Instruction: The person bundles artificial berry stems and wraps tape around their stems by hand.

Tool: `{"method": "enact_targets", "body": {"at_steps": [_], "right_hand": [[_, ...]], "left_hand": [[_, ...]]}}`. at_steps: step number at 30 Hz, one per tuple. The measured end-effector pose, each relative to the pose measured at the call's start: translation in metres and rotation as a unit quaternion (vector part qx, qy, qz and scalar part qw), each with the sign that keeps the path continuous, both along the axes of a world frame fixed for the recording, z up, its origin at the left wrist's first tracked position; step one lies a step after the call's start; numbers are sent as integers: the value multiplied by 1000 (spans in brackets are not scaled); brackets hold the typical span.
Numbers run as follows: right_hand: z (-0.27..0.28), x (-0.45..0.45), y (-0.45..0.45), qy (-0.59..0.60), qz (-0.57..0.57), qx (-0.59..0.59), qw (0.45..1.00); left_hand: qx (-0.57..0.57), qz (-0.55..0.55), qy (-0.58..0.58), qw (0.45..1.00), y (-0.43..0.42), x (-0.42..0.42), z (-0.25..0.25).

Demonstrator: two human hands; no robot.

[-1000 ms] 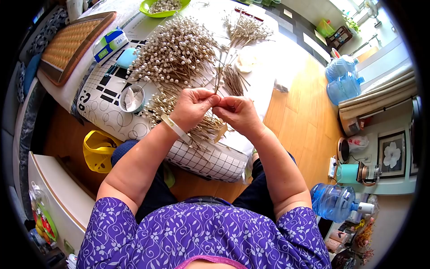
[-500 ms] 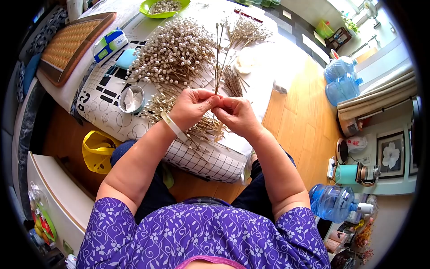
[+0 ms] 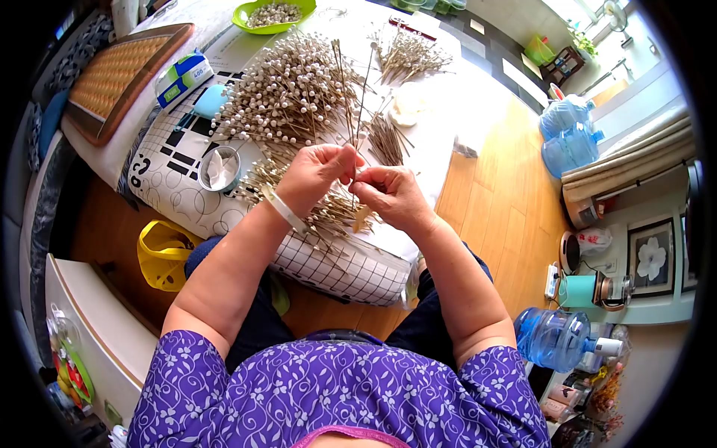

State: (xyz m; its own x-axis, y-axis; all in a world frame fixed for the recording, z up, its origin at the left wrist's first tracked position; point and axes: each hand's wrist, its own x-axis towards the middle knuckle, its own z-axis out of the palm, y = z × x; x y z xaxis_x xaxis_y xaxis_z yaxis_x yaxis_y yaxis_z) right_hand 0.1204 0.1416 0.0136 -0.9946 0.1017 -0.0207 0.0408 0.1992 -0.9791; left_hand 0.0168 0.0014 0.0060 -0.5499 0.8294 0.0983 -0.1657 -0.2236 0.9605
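Thin brown stems (image 3: 348,93) stand upright from between my hands, over the table. My left hand (image 3: 320,173) pinches them, with a pale band on its wrist. Close beside it, my right hand (image 3: 392,196) has thumb and fingers closed at a stem's lower part. Beyond my left hand lies a big heap of white-beaded stems (image 3: 287,89). A smaller pile of such stems (image 3: 325,213) lies partly hidden under my hands. Bare brown sticks (image 3: 385,140) lie just beyond my right hand, and another beaded bunch (image 3: 409,56) lies farther back.
A green bowl of beads (image 3: 273,16) stands at the table's back. Left of the heap are a tissue pack (image 3: 184,78), a blue object (image 3: 211,101) and a clear cup (image 3: 219,168). A yellow bag (image 3: 163,255) is below the table's left side. Water bottles stand at right.
The upright stems have spread apart, one leaning right and the others left. My hands have shifted slightly left, and my left hand's fingers have changed their hold.
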Motion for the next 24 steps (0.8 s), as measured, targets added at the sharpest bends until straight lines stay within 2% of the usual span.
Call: {"method": "enact_targets", "body": {"at_steps": [1, 3, 5, 7, 9, 11, 13, 15, 18, 22, 24], "right_hand": [[1, 0, 1, 2, -1, 0, 1000], [1, 0, 3, -11, -6, 2, 1000], [-2, -1, 4, -8, -4, -11, 1000], [-2, -2, 5, -5, -3, -22, 1000], [-3, -1, 4, -5, 0, -51, 999], [-5, -2, 4, -15, -5, -17, 1000], [-11, -3, 4, -25, -10, 17, 999], [-18, -5, 4, 49, -26, 69, 996], [-9, -3, 4, 40, -39, 72, 996], [-7, -2, 2, 56, -54, 61, 995], [-8, -2, -1, 71, -50, 46, 995]], "left_hand": [[0, -1, 2, 1000, -1, 1, 4], [-15, 16, -99, 995, -3, 5, 13], [-7, 3, -101, 995, 0, 6, 7], [-10, 6, -14, 1000, 4, 8, -3], [-9, 11, -35, 999, 3, 5, -6], [-40, 15, 1, 999, 2, 2, -7], [-36, 24, -7, 999, 2, 2, -9], [-31, 32, -12, 999, 3, 2, -11], [12, 59, -44, 997, 5, 10, -8], [-9, 69, -32, 997, 3, 14, -13], [4, 73, -65, 995, 4, 13, -12]]}}
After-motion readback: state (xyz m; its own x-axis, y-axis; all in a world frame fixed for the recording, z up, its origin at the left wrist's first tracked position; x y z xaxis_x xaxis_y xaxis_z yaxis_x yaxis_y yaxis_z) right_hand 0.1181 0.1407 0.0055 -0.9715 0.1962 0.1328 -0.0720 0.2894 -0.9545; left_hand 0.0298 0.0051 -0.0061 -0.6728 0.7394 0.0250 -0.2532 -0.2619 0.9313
